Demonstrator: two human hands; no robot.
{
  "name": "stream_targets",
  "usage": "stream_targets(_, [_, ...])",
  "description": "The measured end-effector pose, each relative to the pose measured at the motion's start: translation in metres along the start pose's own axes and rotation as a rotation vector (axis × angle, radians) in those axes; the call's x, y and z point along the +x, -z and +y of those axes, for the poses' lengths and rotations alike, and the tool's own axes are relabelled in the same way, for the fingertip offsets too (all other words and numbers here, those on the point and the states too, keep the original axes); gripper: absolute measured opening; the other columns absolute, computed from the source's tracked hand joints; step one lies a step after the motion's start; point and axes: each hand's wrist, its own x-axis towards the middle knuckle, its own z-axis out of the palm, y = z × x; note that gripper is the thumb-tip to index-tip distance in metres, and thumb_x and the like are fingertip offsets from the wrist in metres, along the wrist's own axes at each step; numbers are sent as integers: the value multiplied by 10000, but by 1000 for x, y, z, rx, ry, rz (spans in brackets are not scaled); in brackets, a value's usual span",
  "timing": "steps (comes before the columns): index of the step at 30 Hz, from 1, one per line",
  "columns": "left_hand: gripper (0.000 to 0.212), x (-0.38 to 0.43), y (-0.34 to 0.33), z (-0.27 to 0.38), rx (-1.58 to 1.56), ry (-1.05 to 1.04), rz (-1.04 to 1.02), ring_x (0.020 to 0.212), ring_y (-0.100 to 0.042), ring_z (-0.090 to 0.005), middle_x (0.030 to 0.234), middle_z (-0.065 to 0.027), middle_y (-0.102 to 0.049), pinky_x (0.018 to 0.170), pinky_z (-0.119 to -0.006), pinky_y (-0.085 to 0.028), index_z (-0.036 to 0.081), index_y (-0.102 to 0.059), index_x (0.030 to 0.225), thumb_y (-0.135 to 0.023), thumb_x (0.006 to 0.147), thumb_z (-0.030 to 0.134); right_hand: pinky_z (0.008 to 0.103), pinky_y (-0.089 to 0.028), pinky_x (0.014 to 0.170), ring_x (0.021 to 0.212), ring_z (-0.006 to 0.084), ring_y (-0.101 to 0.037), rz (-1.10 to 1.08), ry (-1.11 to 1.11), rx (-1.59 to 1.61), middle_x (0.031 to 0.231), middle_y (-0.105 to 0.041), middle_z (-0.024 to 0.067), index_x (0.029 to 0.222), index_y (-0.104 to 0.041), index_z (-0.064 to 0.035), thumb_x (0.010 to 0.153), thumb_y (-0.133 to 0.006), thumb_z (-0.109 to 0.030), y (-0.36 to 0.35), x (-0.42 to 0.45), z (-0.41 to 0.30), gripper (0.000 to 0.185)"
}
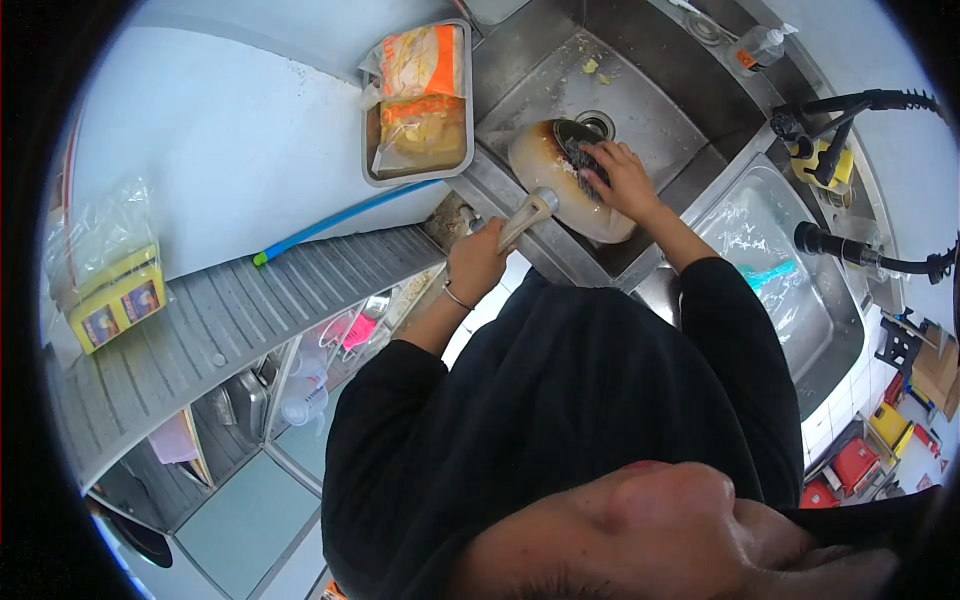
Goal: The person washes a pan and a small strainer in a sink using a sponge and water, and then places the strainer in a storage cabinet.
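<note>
A frying pan [536, 154] lies bottom up over the near part of a stainless steel sink basin [637, 82]. Its cream outside is scorched brown around a dark round base. My left hand [478, 255] grips the pan's beige handle [527, 217] near its end. My right hand [621, 180] presses a grey scouring pad [583, 161], apparently steel wool, against the base. Partly behind the pan shows the round drain [598, 124]. Yellowish food scraps [590, 66] lie on the basin floor.
Left of the sink stands a metal tray [366, 154] with packaged food in liquid. A second basin [806, 352], at right, holds clear plastic and a turquoise item [769, 276]. Black spray hoses [874, 97] and a pump bottle [757, 51] line the back ledge. A grey ribbed shelf [300, 300] runs left.
</note>
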Motion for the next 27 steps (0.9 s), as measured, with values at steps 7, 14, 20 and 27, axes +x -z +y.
stream_targets(7, [343,0,-11,-8,-46,-21,-17,647,-580,-353,701,-176,-583,553,-439,-452,58,-449,907,-621,718,286,352,-400,752,894,258,-485,-217,406,-172,960,-497,101,1045,-538,-102,671,-577,-121,-6,-23,-23,376])
stream_targets(14, [334,-8,-14,-5,-86,14,-35,652,-581,-350,715,-171,-585,548,-441,-446,42,-445,908,-618,724,260,342,-419,673,822,268,-506,-41,96,-76,896,-501,108,975,-583,-96,637,-547,-47,-24,-22,-11,343])
stream_targets(20, [295,-14,-25,-2,-95,-17,-37,648,-583,-343,728,-166,-582,528,-438,-441,41,-430,889,-587,752,251,404,-358,786,960,224,-445,-315,360,-188,1003,-501,14,963,-612,-185,653,-551,-96,-37,26,-40,328])
stream_targets(27, [282,-13,-40,-4,132,14,-44,559,-596,-270,713,-121,-565,465,-356,-478,40,-412,839,-553,781,278,356,-347,779,937,190,-444,-339,164,-208,924,-512,7,863,-634,-156,656,-552,-137,-47,76,-16,223])
